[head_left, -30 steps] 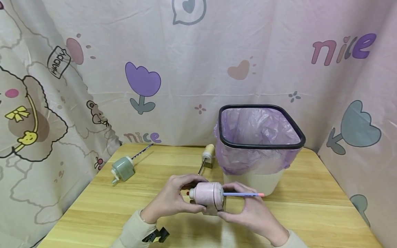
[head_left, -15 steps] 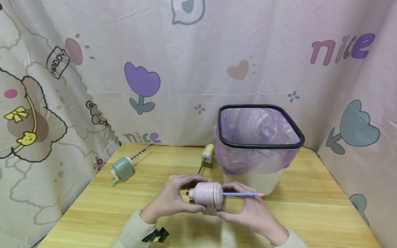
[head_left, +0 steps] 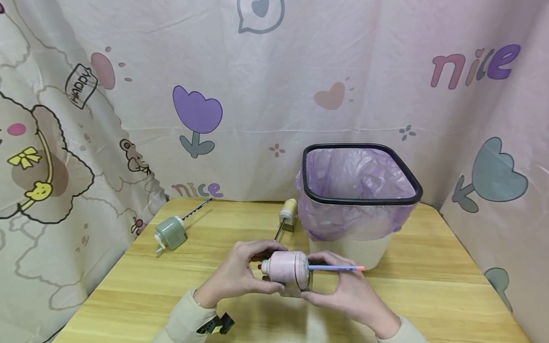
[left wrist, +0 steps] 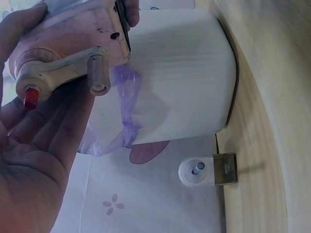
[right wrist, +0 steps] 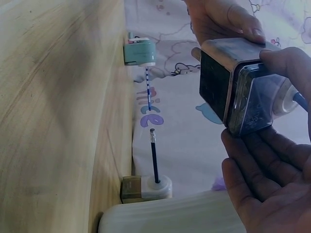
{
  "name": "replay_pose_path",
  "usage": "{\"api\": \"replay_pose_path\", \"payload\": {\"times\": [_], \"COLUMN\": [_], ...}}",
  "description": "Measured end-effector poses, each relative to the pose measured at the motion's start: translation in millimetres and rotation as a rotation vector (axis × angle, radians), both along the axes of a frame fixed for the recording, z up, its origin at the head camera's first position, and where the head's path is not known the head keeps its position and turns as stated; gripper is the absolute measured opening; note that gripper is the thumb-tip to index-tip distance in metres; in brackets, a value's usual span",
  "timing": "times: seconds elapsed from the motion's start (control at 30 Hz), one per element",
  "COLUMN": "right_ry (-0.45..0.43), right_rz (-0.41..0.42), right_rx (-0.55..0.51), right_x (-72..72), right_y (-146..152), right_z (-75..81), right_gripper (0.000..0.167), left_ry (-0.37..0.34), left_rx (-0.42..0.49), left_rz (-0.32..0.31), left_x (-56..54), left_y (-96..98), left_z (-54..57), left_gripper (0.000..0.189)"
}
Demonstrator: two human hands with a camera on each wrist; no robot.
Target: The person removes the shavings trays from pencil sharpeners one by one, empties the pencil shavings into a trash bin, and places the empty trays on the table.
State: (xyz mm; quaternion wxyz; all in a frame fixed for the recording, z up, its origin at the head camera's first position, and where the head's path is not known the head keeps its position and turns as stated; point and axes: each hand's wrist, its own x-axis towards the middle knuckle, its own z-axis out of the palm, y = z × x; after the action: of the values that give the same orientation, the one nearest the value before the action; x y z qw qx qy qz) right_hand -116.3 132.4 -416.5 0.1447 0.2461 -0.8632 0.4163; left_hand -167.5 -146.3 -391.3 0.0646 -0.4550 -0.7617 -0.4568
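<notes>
We see the pink sharpener (head_left: pixel 284 267) in the lower centre of the head view, held above the table (head_left: pixel 450 286). The left hand (head_left: pixel 236 274) grips it at the crank end, thumb in front and fingers behind; the right hand (head_left: pixel 347 293) holds the opposite end, thumb at the lower edge. We judge that gripping from 2 sides steadies the boxy body while leaving the lavender pencil (head_left: pixel 336 268) free to jut rightward from its mouth.

Its body is rounded on top, with scuffed, plastic-looking pink walls. In the upper left of the left wrist view we find a bent crank (left wrist: pixel 68 68) with a red nub (left wrist: pixel 31 98) (oddly bright against the pale pink). The right wrist view's right half shows a clear drawer (right wrist: pixel 255 99) and a flat dark base (right wrist: pixel 214 85).

Further out, at the head frame's middle left, sits a green sharpener (head_left: pixel 171 233) with a patterned pencil (head_left: pixel 197 208). A yellow sharpener (head_left: pixel 289 209) with a dark pencil (right wrist: pixel 154 155) stands near the bin (head_left: pixel 351 252), right of centre. Its thin, crinkled purple liner (head_left: pixel 334 219) folds outward, presumably to stay put under the smooth black rim (head_left: pixel 362 201). Behind hangs a soft printed curtain (head_left: pixel 266 109).
</notes>
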Motion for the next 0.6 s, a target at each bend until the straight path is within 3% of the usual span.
{"api": "replay_pose_path", "payload": {"times": [0.47,0.6], "right_ry": [-0.007,-0.012], "right_rz": [-0.002,0.019], "right_rx": [-0.007,-0.023], "right_x": [0.1,-0.9], "right_y": [2.3,3.0], "right_z": [1.0,2.0], "right_gripper": [0.058,0.057], "left_ry": [-0.021,-0.056], "left_rx": [-0.027,-0.038], "left_rz": [-0.008,0.007], "left_x": [-0.5,0.3], "left_y": [-4.7,-7.0], "left_z": [2.3,5.3], "left_gripper": [0.061,0.062]}}
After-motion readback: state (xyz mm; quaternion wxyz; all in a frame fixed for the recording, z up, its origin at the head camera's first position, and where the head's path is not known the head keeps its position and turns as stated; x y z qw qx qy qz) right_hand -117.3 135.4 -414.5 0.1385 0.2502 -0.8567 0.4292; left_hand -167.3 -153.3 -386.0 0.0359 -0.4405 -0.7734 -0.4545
